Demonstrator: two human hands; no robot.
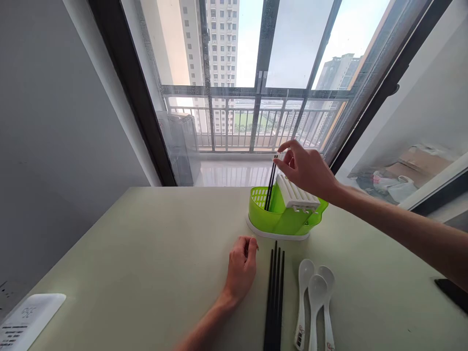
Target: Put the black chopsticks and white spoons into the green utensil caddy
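Observation:
A bright green utensil holder point(270, 222) with a white base and a slotted white rack point(298, 192) stands near the table's far edge. Two black chopsticks point(270, 187) lean upright in its left compartment. Around their top ends is my right hand point(305, 168), thumb and index finger slightly apart, not visibly gripping them. My left hand point(242, 263) rests on the table in front of the holder, fingers curled in and apparently holding nothing. Several black chopsticks point(274, 297) lie side by side to its right. Beside them are three white spoons point(317, 292), overlapping, bowls pointing away from me.
The pale green table point(146, 263) reaches to a large sliding window. A white device with a display point(32, 317) lies at the left edge. At the right edge is a dark flat object point(453, 290). Bags and cardboard point(398, 180) sit beyond glass at right.

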